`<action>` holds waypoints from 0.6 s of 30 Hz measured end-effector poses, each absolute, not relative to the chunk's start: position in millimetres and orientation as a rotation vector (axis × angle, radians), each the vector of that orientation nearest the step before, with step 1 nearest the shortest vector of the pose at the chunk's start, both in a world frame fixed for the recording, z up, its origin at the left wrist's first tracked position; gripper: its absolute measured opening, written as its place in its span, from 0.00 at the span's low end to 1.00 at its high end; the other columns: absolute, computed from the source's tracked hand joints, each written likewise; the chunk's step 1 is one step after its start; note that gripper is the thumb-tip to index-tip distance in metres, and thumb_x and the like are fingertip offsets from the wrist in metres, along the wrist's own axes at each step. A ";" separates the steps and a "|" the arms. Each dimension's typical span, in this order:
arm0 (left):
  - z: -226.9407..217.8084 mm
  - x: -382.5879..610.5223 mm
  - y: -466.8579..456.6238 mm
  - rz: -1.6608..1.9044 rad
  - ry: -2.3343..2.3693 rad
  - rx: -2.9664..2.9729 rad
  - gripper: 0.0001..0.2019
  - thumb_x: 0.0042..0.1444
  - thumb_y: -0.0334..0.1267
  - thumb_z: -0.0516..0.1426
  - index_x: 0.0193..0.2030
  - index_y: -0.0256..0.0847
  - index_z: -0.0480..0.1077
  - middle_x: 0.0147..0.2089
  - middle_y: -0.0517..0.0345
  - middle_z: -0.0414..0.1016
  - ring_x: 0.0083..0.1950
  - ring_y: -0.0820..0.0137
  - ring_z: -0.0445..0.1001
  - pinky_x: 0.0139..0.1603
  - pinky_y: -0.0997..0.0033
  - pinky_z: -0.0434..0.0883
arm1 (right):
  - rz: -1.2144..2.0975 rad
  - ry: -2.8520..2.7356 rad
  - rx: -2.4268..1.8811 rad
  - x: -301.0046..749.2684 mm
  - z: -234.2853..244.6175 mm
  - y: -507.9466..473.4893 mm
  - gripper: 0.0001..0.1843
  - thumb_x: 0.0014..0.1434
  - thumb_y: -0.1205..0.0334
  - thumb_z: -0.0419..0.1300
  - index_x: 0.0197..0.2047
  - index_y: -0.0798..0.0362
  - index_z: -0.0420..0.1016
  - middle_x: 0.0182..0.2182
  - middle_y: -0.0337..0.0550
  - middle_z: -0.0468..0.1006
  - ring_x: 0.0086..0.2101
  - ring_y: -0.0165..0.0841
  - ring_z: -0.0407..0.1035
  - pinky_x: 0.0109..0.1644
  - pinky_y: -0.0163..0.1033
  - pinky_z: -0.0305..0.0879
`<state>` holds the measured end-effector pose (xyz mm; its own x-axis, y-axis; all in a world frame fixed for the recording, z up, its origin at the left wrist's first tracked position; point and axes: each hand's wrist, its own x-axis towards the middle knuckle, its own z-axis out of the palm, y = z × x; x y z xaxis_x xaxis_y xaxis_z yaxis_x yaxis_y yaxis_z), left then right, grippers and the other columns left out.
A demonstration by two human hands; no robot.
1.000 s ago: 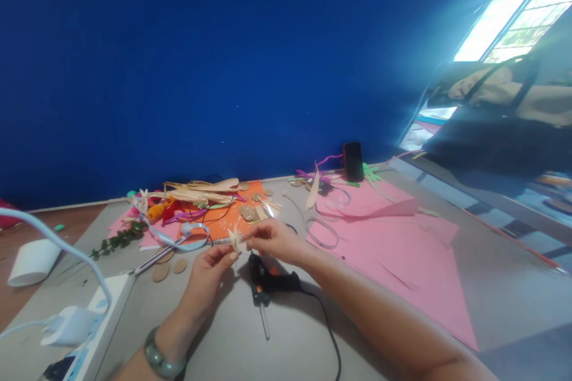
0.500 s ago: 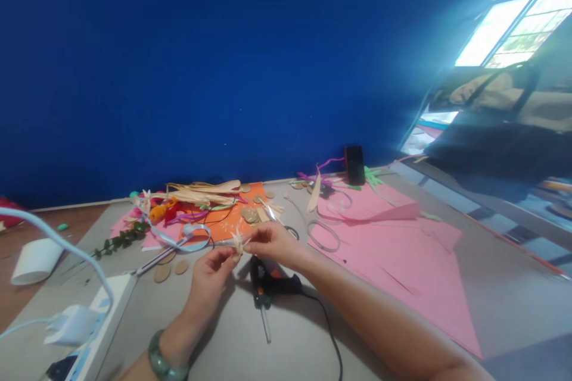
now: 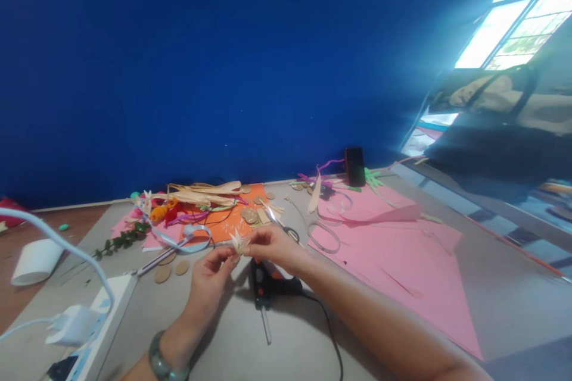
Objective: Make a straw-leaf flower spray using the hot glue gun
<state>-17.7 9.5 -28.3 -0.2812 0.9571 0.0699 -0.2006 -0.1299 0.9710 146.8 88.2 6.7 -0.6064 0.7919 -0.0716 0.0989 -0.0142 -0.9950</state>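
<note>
Between my two hands is a small cream-coloured flower (image 3: 237,242) with pointed petals, made of what looks like dried husk. The fingertips of my left hand (image 3: 210,274) pinch its base from the left. From the right, my right hand (image 3: 273,245) has thumb and fingers closed at the flower's side; the exact grip point is hard to see. Just below my right hand, a black glue gun (image 3: 263,286) lies on the table with a glue stick poking out toward me. Scissors (image 3: 286,227) lie behind my right hand, partly hidden by it.
Husk strips (image 3: 201,195) and an orange sheet (image 3: 223,223) lie at the back. Wooden discs (image 3: 163,274) and a utility knife (image 3: 158,261) are to the left, near a white power strip (image 3: 107,321). Pink sheets (image 3: 402,268) cover the right; a black phone (image 3: 354,166) leans on the blue panel.
The flower has turned slightly in my fingers, and its petals show more plainly. Both hands stay in nearly the same place.
</note>
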 end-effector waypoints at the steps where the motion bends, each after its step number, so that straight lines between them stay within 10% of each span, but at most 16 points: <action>1: -27.9 -17.7 8.9 1.579 1.189 0.980 0.07 0.46 0.39 0.68 0.31 0.39 0.79 0.33 0.54 0.81 0.36 0.66 0.76 0.39 0.70 0.71 | 1.661 -1.746 -0.946 147.1 7.0 87.4 0.14 0.48 0.51 0.69 0.32 0.54 0.80 0.24 0.38 0.76 0.23 0.28 0.66 0.24 0.31 0.61; 18: -20.3 -15.5 8.9 1.494 1.031 0.740 0.08 0.41 0.37 0.70 0.27 0.38 0.77 0.31 0.57 0.79 0.34 0.72 0.73 0.38 0.76 0.69 | 1.447 -1.730 -1.077 146.3 8.8 83.8 0.11 0.55 0.56 0.63 0.28 0.55 0.74 0.20 0.35 0.71 0.20 0.24 0.61 0.25 0.30 0.58</action>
